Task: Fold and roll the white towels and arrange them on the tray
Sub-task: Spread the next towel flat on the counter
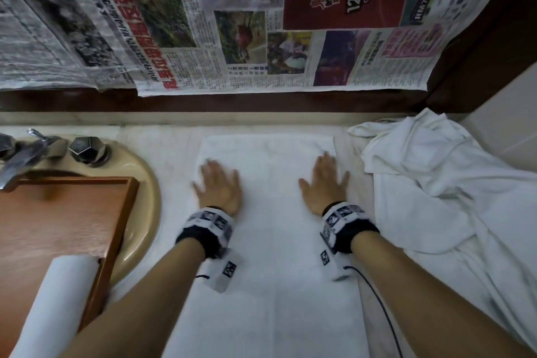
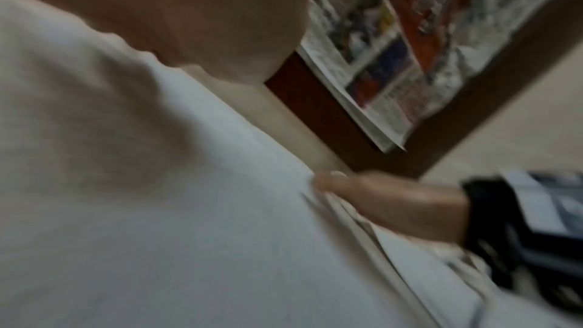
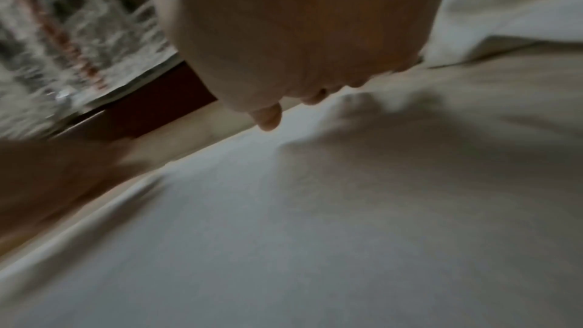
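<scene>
While both palms lie flat on the towel [image 1: 276,241], the left hand [image 1: 219,187] sits near its left edge with fingers straight and slightly spread, blurred in the head view; the right hand [image 1: 325,183] sits near the right edge, fingers straight and close together, thumb out toward the left hand. Neither hand pinches cloth. Towel is spread flat on the counter [image 1: 174,148], its far edge just beyond the fingertips, the rest running back under both forearms. Right of the right hand's fingers: a crumpled pile [image 1: 436,183] of white cloth, just beside the towel. Left of the left hand's fingers: the tray [image 1: 72,212], wooden, resting over the sink [image 1: 145,183], with one roll [image 1: 55,299] lying in its near corner. Tap [image 1: 26,154] beyond the tray. Newspaper [image 1: 232,38] covers the wall past the fingertips. Left wrist view: right hand [image 2: 394,206] flat on the towel [image 2: 221,233], blurred. Right wrist view: fingertips [image 3: 268,119] low over the towel [image 3: 284,233], contact unclear.
</scene>
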Action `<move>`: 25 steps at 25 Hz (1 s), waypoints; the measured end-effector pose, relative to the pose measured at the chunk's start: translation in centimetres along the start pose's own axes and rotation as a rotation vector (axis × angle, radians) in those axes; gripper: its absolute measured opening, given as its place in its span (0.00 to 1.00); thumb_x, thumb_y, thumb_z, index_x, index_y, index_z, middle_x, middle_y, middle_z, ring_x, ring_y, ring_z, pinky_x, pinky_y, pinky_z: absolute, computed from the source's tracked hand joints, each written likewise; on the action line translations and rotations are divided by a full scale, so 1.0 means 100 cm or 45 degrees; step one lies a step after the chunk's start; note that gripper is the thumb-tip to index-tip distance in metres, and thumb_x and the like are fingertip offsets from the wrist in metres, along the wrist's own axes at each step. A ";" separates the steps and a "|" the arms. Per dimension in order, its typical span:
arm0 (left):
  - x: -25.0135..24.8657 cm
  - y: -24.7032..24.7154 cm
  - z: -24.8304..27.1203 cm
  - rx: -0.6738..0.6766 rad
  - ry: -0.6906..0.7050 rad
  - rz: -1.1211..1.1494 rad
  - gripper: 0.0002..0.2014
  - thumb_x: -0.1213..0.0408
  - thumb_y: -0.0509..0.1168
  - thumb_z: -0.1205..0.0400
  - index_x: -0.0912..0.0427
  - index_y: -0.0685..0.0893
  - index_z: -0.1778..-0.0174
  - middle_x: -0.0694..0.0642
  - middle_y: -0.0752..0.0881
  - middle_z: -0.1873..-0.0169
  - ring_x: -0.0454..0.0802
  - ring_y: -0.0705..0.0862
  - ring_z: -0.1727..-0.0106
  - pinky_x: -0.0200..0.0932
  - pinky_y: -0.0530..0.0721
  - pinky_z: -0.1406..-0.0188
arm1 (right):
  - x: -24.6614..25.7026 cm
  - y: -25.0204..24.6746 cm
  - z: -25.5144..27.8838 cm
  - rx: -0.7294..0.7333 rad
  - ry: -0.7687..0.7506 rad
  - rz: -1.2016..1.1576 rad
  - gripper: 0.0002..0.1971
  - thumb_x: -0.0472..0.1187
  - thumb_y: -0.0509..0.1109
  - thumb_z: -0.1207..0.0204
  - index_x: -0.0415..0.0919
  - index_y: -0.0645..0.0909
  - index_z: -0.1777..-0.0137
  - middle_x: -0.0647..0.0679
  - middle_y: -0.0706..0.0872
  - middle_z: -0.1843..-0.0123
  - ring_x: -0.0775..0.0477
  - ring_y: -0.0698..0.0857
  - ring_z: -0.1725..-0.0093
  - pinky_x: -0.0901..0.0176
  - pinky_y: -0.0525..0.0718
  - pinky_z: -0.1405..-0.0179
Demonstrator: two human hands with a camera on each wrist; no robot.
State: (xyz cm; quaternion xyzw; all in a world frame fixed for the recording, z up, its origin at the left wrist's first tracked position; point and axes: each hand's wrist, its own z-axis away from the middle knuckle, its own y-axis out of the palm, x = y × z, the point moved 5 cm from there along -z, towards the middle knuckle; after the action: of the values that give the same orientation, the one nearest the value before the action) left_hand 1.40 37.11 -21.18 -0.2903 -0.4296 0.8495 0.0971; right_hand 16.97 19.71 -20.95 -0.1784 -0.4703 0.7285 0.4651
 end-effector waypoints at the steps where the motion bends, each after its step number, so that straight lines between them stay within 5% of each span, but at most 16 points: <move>1: -0.027 0.011 0.004 0.060 0.213 0.008 0.30 0.49 0.38 0.10 0.57 0.37 0.15 0.51 0.34 0.16 0.49 0.35 0.16 0.56 0.34 0.18 | 0.024 0.002 0.001 -0.005 -0.192 0.012 0.34 0.54 0.45 0.12 0.40 0.34 0.15 0.48 0.29 0.15 0.47 0.31 0.16 0.36 0.33 0.20; 3: -0.051 0.032 0.010 0.214 0.482 -0.057 0.27 0.51 0.36 0.10 0.52 0.39 0.15 0.48 0.36 0.16 0.46 0.35 0.16 0.52 0.33 0.19 | 0.044 0.015 0.003 0.067 -0.436 0.048 0.32 0.51 0.45 0.11 0.42 0.34 0.15 0.50 0.30 0.15 0.49 0.32 0.16 0.37 0.35 0.19; 4: -0.042 0.031 0.003 0.200 0.467 -0.113 0.26 0.52 0.35 0.10 0.50 0.39 0.15 0.48 0.36 0.16 0.46 0.35 0.16 0.51 0.33 0.19 | 0.034 0.017 0.001 0.083 -0.427 0.064 0.32 0.51 0.45 0.11 0.42 0.34 0.15 0.50 0.29 0.15 0.50 0.32 0.16 0.38 0.35 0.18; 8: 0.005 -0.010 -0.026 0.003 -0.097 -0.044 0.30 0.47 0.36 0.11 0.56 0.39 0.14 0.52 0.34 0.16 0.50 0.34 0.16 0.56 0.34 0.18 | -0.016 -0.010 -0.019 0.054 0.088 0.003 0.36 0.57 0.44 0.13 0.39 0.32 0.16 0.48 0.27 0.15 0.48 0.30 0.16 0.34 0.32 0.21; 11: -0.065 0.003 -0.028 0.091 0.276 0.083 0.29 0.49 0.36 0.10 0.55 0.42 0.14 0.51 0.37 0.15 0.50 0.37 0.15 0.54 0.36 0.19 | 0.038 -0.021 -0.031 -0.067 -0.201 0.025 0.34 0.54 0.46 0.13 0.41 0.34 0.15 0.49 0.29 0.15 0.47 0.29 0.17 0.35 0.33 0.19; 13: -0.092 0.018 -0.032 0.217 0.444 0.121 0.26 0.51 0.36 0.09 0.51 0.44 0.14 0.50 0.41 0.15 0.48 0.38 0.15 0.52 0.35 0.19 | 0.066 -0.015 -0.039 0.034 -0.404 -0.068 0.33 0.52 0.48 0.12 0.45 0.36 0.14 0.53 0.31 0.14 0.47 0.31 0.16 0.35 0.34 0.19; 19: -0.052 0.014 -0.062 0.120 0.464 -0.245 0.24 0.46 0.33 0.11 0.33 0.46 0.17 0.39 0.37 0.16 0.42 0.33 0.17 0.51 0.28 0.20 | 0.038 -0.005 -0.067 0.047 -0.318 -0.033 0.28 0.64 0.42 0.16 0.67 0.41 0.17 0.63 0.29 0.16 0.55 0.28 0.18 0.38 0.26 0.22; 25: -0.022 -0.006 -0.069 0.041 0.332 -0.308 0.24 0.43 0.33 0.12 0.31 0.42 0.18 0.41 0.33 0.17 0.43 0.30 0.17 0.53 0.28 0.19 | 0.019 -0.009 -0.070 0.029 -0.286 -0.060 0.30 0.68 0.42 0.18 0.69 0.40 0.18 0.63 0.27 0.17 0.56 0.26 0.19 0.39 0.25 0.22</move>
State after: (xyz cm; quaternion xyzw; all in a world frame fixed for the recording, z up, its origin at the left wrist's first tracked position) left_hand 7.08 41.22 -22.97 -0.3428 -0.4316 0.7935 0.2580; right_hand 21.34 25.11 -23.33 -0.0793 -0.5152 0.7381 0.4284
